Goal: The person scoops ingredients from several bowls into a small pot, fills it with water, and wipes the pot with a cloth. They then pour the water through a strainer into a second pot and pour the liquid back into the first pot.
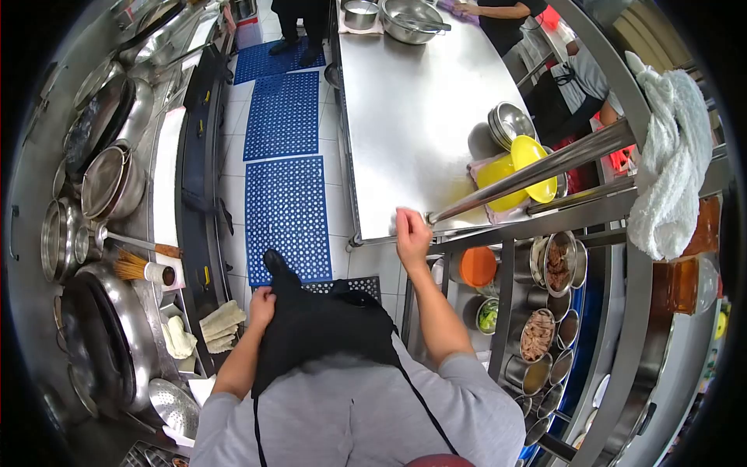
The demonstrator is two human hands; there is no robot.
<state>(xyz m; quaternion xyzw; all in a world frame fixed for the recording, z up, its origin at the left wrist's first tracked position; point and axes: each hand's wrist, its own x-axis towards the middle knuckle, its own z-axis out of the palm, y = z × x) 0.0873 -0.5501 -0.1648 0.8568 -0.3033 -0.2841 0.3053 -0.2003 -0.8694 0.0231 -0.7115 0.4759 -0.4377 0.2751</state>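
Note:
My right hand (413,237) is raised in front of me, its fingers curled into a loose fist with nothing showing in it. In this view it overlaps the near corner of the steel table (405,140), beside a metal shelf rail (537,170). At my left side hangs my left hand (261,307), next to my black apron (319,335). Its fingers are curled in, and no object shows in it. Past the rail, a yellow bowl (529,162) and stacked metal bowls (511,123) sit on the table.
Blue perforated mats (286,218) line the aisle. To the left, a cooking counter holds woks (93,342), strainers (105,183) and a bamboo brush (131,266). Food containers (537,335) fill the right shelf, and a white towel (671,156) hangs there. Other people (572,89) stand around the table.

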